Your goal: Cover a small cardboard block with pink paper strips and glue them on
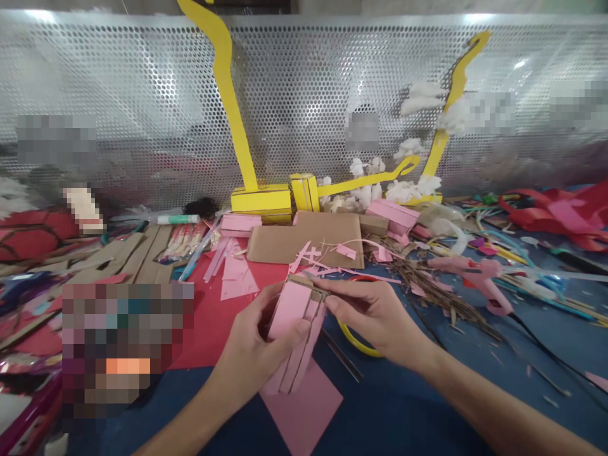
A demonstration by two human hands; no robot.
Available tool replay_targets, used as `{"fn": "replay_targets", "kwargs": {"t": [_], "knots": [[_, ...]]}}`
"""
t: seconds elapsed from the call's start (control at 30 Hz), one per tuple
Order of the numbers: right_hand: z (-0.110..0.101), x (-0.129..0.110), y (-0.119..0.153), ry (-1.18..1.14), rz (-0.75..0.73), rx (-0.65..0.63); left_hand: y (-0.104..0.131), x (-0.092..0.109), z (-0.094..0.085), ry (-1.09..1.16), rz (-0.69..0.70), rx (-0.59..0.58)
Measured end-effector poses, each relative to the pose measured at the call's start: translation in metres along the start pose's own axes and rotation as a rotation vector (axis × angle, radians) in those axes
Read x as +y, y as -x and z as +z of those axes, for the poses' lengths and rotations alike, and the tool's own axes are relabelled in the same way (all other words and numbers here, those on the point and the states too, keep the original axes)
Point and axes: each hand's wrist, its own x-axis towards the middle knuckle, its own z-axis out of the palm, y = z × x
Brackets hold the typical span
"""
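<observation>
A small pink paper-covered cardboard box (291, 307) with dark lines along its edges is tilted up in front of me. My left hand (263, 339) is wrapped round its left side, the thumb pressing on the front face. At the top right corner, the fingers and thumb of my right hand (384, 320) pinch the box's edge, where bare brown cardboard shows. Below the box lies a pink paper sheet (313, 405). Partly behind my right hand is a yellow ring-shaped thing (354, 342), beside a thin dark strip (342, 354).
A pink glue gun (489, 285) with a black cord lies at right, near brown twigs (427, 285). Behind are a cardboard piece (270, 244), pink scraps and yellow paper-covered shapes (261, 199) against a perforated metal panel (304, 95). Red paper (204, 342) and cardboard strips (137, 256) lie left.
</observation>
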Motion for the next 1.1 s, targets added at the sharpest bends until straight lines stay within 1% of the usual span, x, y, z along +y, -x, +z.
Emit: {"fn": "replay_targets", "kwargs": {"t": [0.2,0.43,0.5,0.6,0.77,0.87,0.97,1.1], "knots": [[0.0013,-0.0005,0.0020,0.044,0.022,-0.017,-0.0004,-0.0005,0.0007,-0.002,0.010,-0.003],[0.0015,0.0028,0.0033,0.014,0.023,0.010,0.0011,0.0019,0.0001,-0.010,0.015,0.009],[0.0017,0.0006,0.0031,0.071,-0.004,0.012,0.0006,0.0007,0.0007,-0.002,0.009,0.004],[0.0019,-0.0024,0.0025,0.225,-0.068,0.025,-0.0003,-0.0026,0.0014,-0.003,0.017,0.002],[0.0010,0.0035,0.0034,0.438,-0.164,0.062,-0.0006,-0.0069,0.0008,-0.035,0.023,0.010],[-0.0010,0.0058,0.0045,0.460,-0.187,0.086,-0.0006,-0.0060,0.0003,-0.031,0.015,0.002],[-0.0028,0.0039,0.0047,0.429,-0.176,0.054,-0.0007,-0.0031,0.0005,0.004,-0.011,-0.023],[-0.0027,0.0045,0.0038,0.421,-0.157,0.072,-0.0009,-0.0015,0.0004,0.004,-0.006,-0.023]]}}
